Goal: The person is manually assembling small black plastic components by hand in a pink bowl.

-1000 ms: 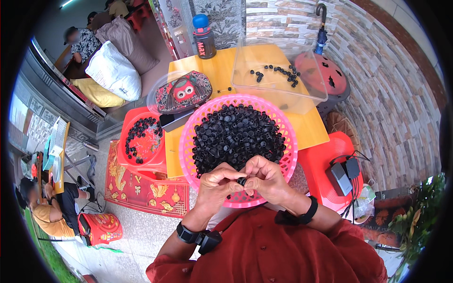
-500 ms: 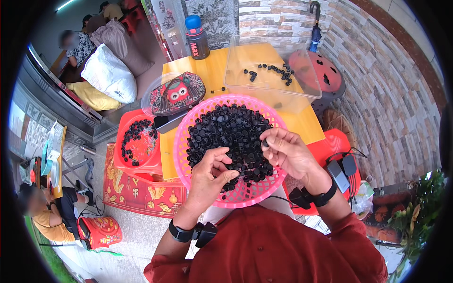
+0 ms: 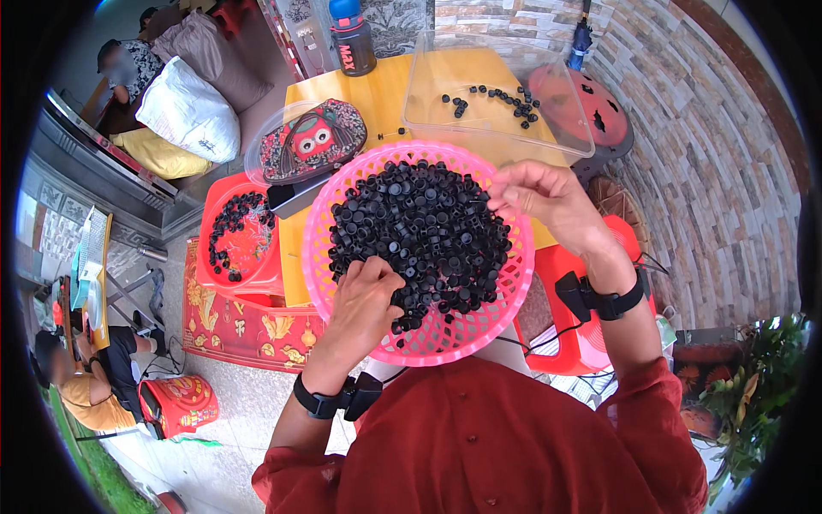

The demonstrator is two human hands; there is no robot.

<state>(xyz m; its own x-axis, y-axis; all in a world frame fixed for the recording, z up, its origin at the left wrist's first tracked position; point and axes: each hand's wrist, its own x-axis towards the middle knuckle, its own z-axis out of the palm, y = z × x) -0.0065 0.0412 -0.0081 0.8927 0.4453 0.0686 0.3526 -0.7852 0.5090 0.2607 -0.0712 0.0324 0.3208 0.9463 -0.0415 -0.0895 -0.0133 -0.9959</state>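
Note:
A pink plastic basket with a lattice wall stands before me, heaped with small black plastic caps. My left hand reaches over its near-left side, fingers curled down onto the caps. Whatever is between those fingertips is hidden. Above the basket's right rim hovers my right hand, its thumb and fingers pinched together. I cannot make out what that pinch holds.
A clear plastic bin with scattered black caps sits on the yellow table. Also there are an owl-patterned bag and a bottle. Left of the table, a red stool holds more caps. A person sits far left.
My right hand has moved up and right, from over the caps to the basket's right rim. My left hand has lowered onto the caps, its fingers curling in. The view has shifted slightly.

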